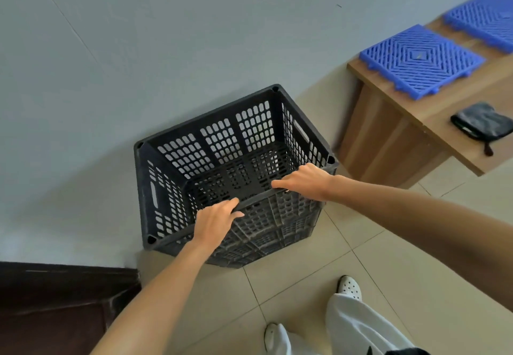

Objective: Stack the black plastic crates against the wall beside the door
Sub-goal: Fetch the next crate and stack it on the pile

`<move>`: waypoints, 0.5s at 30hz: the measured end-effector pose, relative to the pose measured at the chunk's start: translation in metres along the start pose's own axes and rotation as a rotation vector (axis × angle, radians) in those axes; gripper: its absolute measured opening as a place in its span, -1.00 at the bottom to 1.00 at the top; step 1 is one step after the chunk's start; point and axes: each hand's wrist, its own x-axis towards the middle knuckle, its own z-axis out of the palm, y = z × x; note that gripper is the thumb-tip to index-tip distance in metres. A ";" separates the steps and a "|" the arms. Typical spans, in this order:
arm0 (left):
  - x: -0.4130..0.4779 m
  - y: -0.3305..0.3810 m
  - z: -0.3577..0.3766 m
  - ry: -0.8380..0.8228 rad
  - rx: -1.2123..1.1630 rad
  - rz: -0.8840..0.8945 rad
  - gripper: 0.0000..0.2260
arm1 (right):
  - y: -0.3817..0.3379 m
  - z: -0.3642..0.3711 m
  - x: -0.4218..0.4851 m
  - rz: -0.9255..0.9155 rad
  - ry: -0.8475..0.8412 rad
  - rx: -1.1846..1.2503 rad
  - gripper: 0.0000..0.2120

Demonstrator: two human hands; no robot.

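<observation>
A black perforated plastic crate [219, 143] stands against the pale wall [138, 49], its open top facing up. It seems to sit on another black crate [266, 246], whose side shows below the near rim. My left hand [215, 222] grips the near rim on the left, fingers curled over the edge. My right hand [301, 181] holds the same rim further right, near the corner. The crate is empty inside.
A dark brown door [55, 307] is at the lower left, beside the crates. A wooden table [394, 132] to the right carries blue grid tiles [419, 60] and a dark pouch [483, 124]. Beige floor tiles [388, 271] and my white shoes [349, 288] lie below.
</observation>
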 end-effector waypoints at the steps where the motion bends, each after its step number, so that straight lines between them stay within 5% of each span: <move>1: 0.001 0.000 0.002 -0.032 -0.006 0.021 -0.64 | -0.002 0.007 -0.003 -0.001 -0.005 0.023 -0.32; 7: -0.005 -0.003 0.008 -0.156 0.008 0.027 -0.56 | -0.003 0.024 -0.005 -0.032 0.007 0.055 -0.32; 11: 0.006 0.001 -0.002 -0.335 0.039 0.060 -0.47 | 0.010 0.025 -0.009 -0.051 -0.039 0.104 -0.61; 15: 0.030 0.041 -0.007 -0.330 -0.024 0.111 -0.43 | 0.042 0.029 -0.025 -0.055 0.015 0.237 -0.46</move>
